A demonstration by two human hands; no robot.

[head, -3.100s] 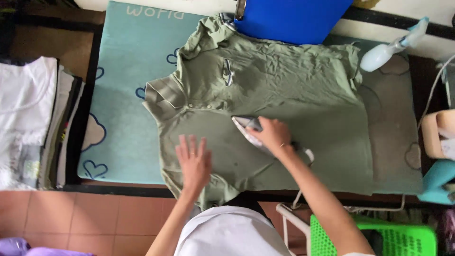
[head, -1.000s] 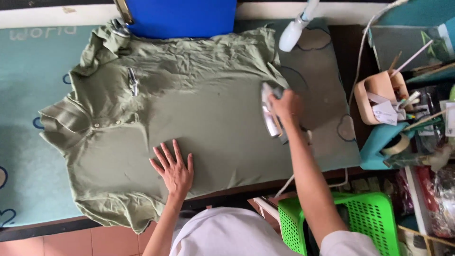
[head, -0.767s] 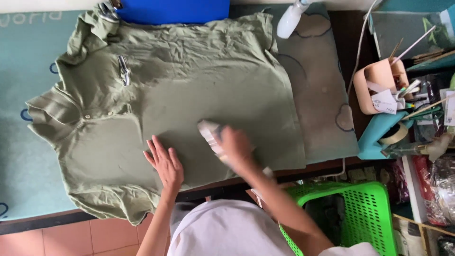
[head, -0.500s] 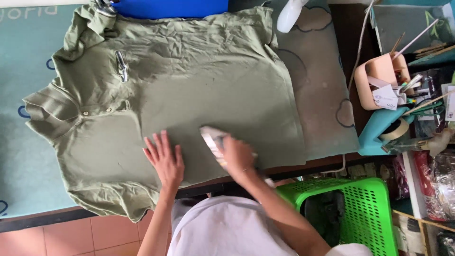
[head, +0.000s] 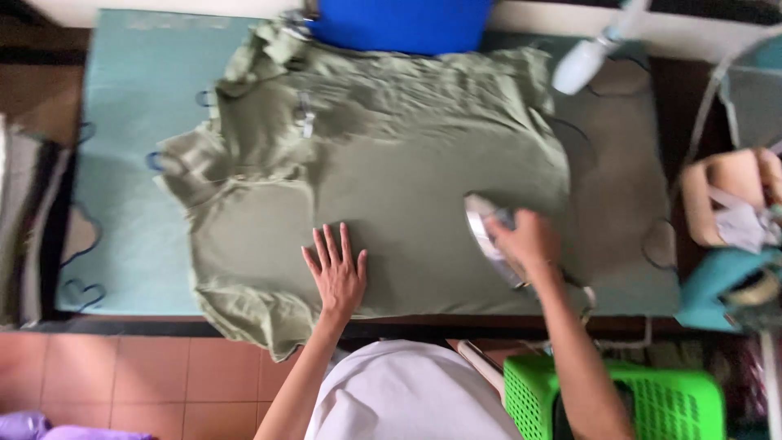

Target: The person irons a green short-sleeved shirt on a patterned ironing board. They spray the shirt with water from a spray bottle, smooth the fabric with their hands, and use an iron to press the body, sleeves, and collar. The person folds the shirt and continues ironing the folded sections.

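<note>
**Ironing station: shirt flat, iron on right half**

Padded counter covered in light teal, with grey-brown patch at right end; tiled floor along near edge. Olive green polo shirt spread flat across middle of counter, collar toward left, hem toward right, lower left portion hanging over near edge. Left hand pressed palm-down on shirt near the near edge, fingers spread, grip fully open, holding nothing. Right hand closed around handle of iron, grip firmly shut on it; iron resting on right half of shirt, pointed tip toward far left. Blue container at far edge, touching shirt's far side. White spray bottle lying at far right. Pink holder and teal holder at right edge. Green plastic basket below counter at near right. Image slightly blurred; fine detail not legible.
</note>
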